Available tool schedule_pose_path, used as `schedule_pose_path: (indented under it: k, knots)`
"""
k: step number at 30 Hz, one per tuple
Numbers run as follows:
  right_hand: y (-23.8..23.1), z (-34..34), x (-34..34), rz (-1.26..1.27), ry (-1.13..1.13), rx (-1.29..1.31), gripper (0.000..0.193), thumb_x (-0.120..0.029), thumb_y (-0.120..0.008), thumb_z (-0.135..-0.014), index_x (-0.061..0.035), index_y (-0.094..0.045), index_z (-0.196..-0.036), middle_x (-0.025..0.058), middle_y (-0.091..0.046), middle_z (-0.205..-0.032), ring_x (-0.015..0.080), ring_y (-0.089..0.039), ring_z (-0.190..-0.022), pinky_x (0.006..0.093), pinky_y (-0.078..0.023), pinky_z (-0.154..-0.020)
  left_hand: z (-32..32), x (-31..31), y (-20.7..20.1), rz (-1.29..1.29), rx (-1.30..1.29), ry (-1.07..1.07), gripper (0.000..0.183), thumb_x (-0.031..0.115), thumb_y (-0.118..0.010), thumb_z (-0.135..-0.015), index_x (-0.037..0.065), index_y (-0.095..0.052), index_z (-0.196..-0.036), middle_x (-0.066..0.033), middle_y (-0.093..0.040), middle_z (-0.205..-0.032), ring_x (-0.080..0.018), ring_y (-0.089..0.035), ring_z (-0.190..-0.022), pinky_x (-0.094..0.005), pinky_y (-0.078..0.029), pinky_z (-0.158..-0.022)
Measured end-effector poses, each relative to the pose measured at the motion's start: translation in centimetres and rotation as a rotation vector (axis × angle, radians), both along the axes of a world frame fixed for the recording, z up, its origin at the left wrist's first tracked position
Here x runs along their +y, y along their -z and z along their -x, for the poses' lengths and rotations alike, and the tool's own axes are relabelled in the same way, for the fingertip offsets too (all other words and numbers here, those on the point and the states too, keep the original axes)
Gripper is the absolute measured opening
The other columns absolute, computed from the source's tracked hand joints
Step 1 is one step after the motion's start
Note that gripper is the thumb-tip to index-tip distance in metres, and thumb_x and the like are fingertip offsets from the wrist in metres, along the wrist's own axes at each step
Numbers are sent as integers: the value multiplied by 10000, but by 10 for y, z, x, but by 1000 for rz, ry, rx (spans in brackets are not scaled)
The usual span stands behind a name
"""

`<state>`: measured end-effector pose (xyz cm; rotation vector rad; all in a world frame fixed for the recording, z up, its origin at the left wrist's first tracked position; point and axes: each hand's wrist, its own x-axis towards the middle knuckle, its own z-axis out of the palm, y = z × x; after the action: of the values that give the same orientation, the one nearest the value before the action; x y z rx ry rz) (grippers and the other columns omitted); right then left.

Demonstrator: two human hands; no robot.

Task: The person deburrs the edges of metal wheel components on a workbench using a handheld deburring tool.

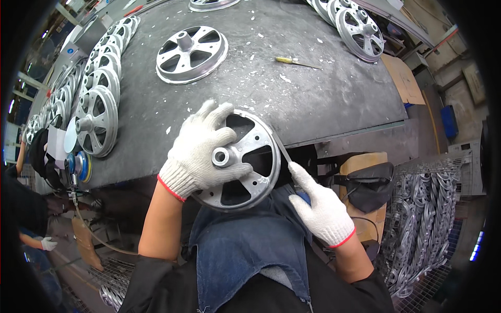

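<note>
Left grip (201, 148) steadies a spoked wheel (251, 143), right grip (321, 206) clutches a slim tool (282, 147); another wheel (187, 60) and yellow-handled screwdriver (284, 60) occupy the worktop (250, 86).

Hands (197, 148) in red-edged white gloves (324, 214), black sleeves (148, 281), blue apron (248, 245)

Head-worn fisheye view, downward over workbench (292, 101)

Wide lane right, tight one left!
Between the left row of wheels (107, 75) and the lone wheel (195, 56), the grey tabletop (140, 112) leaves a narrow gap; rightward, room opens toward the far-right wheels (364, 39), a yellow-handled tool (285, 60) lying midway, the held wheel (252, 140) blocking the near edge.
</note>
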<state>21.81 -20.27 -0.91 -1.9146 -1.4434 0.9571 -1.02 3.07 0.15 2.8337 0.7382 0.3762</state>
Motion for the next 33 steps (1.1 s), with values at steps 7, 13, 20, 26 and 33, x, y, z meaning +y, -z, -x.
schedule_pose_path:
  k: [7, 13, 20, 26, 33]
  knots:
    - [-7, 14, 0, 84, 0, -204, 712, -260, -696, -1071, -281, -433, -1732, 248, -692, -889, 450, -723, -824, 547, -599, -791, -4, -10, -2, 110, -3, -63, 594, 471, -981, -618, 98, -812, -1048, -259, -620, -1545, -505, -606, -1372, -578, -518, -1137]
    - [-1, 5, 0, 30, -23, -43, 724, -230, -686, -1060, -201, -427, -1735, 285, -768, -1111, 452, -756, -895, 523, -612, -833, -3, -16, -1, 94, 0, -108, 599, 481, -978, -622, 107, -817, -1061, -258, -613, -1546, -499, -600, -1375, -585, -505, -1144]
    - [-21, -7, 11, 391, 149, 450, 717, -239, -671, -1045, -131, -459, -1722, 297, -731, -1409, 456, -775, -1001, 468, -601, -958, -1, -16, 0, 88, 12, -102, 614, 477, -978, -615, 106, -819, -1077, -262, -613, -1544, -497, -596, -1388, -584, -491, -1162]
    - [-10, 3, 5, 59, -22, -45, 708, -233, -666, -1067, -189, -428, -1733, 298, -771, -1158, 461, -764, -887, 534, -617, -846, -3, -15, -3, 126, 3, -97, 617, 468, -983, -607, 105, -819, -1079, -258, -620, -1532, -496, -597, -1387, -580, -505, -1150]
    - [-19, 19, 3, 169, -13, -293, 688, -260, -665, -1090, -303, -430, -1735, 254, -698, -921, 449, -736, -797, 551, -615, -759, -2, -15, -1, 112, 3, -88, 626, 468, -988, -599, 104, -816, -1079, -247, -618, -1526, -496, -602, -1380, -578, -510, -1145]
